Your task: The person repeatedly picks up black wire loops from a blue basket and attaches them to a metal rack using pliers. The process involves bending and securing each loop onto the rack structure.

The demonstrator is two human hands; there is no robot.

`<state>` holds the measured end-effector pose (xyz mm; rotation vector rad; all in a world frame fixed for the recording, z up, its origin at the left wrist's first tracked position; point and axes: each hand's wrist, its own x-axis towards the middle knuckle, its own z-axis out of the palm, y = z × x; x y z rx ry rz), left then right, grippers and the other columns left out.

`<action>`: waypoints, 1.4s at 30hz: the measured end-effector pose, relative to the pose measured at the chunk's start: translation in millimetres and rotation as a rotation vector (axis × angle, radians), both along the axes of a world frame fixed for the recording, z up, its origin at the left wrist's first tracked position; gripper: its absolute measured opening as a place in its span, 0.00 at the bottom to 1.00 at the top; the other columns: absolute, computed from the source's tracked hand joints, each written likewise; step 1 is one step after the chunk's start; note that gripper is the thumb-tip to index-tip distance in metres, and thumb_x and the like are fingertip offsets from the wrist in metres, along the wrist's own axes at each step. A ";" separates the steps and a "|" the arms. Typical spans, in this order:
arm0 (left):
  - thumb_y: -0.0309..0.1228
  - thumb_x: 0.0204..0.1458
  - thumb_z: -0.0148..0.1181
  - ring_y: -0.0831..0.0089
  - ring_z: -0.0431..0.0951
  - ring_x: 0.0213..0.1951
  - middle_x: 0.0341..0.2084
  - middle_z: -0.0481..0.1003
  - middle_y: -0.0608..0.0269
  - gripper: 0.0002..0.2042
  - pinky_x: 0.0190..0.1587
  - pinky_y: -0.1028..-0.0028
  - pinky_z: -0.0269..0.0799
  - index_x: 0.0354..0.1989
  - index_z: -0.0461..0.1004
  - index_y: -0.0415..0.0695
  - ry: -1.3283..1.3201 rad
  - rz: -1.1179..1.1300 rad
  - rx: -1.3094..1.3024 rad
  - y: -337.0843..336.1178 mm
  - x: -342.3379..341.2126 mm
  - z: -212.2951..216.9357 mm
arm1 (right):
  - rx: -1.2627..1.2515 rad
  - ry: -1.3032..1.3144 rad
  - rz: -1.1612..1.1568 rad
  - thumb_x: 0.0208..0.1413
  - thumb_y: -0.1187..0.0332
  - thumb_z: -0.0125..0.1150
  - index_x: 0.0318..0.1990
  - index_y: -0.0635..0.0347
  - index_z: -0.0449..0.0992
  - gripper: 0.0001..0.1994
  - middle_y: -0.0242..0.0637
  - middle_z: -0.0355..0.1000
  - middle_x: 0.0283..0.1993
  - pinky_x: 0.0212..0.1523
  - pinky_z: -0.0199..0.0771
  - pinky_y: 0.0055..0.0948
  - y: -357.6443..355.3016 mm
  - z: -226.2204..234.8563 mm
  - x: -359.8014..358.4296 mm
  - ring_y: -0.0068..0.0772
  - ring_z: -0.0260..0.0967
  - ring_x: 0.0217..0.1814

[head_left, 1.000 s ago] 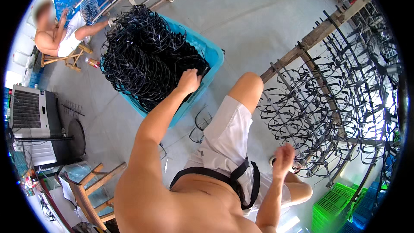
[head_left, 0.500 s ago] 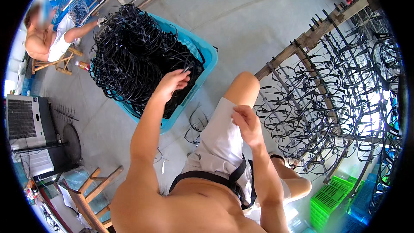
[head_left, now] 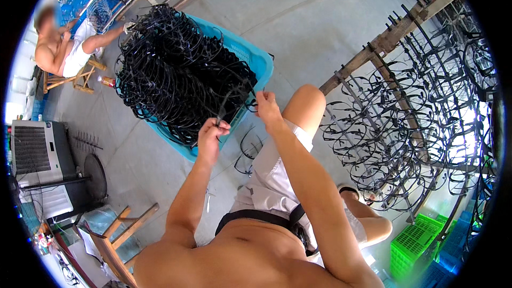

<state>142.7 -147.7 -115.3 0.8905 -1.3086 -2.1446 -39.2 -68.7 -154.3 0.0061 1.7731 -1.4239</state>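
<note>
A blue plastic crate (head_left: 262, 63) on the floor is heaped with several black plastic ring-shaped pieces (head_left: 176, 69). My left hand (head_left: 212, 130) is closed on one black piece (head_left: 230, 104) at the heap's near edge. My right hand (head_left: 266, 105) pinches the other end of the same piece, just above my raised knee (head_left: 308, 101). Both hands hold it a little above the crate's near corner.
A wooden rack (head_left: 373, 64) hung with several black ring pieces fills the right side. Another person (head_left: 64, 48) sits on a wooden stool at the far left. A grey fan unit (head_left: 42, 160), a wooden stool (head_left: 114, 240) and a green crate (head_left: 416, 242) stand nearby. Loose black pieces (head_left: 246, 152) lie on the floor.
My right hand rose from beside my hip to the crate's edge and took hold of a black piece. My left hand drew back from the heap with that piece.
</note>
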 end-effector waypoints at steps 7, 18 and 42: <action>0.21 0.42 0.47 0.72 0.68 0.30 0.28 0.71 0.61 0.06 0.37 0.75 0.65 0.28 0.67 0.45 0.257 0.172 0.330 -45.5 -15.5 12.9 | 0.261 0.933 0.516 0.44 0.61 0.66 0.50 0.55 0.67 0.24 0.41 0.59 0.53 0.49 0.65 0.47 -4.8 -0.3 42.8 0.50 0.61 0.52; 0.20 0.48 0.43 0.78 0.66 0.24 0.30 0.73 0.61 0.07 0.28 0.78 0.64 0.32 0.67 0.44 -0.016 0.248 0.077 -89.7 -53.4 5.3 | -0.280 0.689 0.453 0.56 0.68 0.54 0.38 0.53 0.76 0.06 0.33 0.70 0.36 0.39 0.66 0.32 10.0 3.3 21.8 0.35 0.66 0.41; 0.29 0.52 0.49 0.71 0.72 0.39 0.43 0.73 0.56 0.19 0.39 0.75 0.68 0.53 0.64 0.38 0.332 -0.916 -0.547 153.1 -119.1 122.9 | -1.106 -0.325 -0.232 0.63 0.59 0.48 0.41 0.54 0.64 0.10 0.29 0.57 0.25 0.38 0.67 0.32 304.4 134.8 70.1 0.21 0.54 0.18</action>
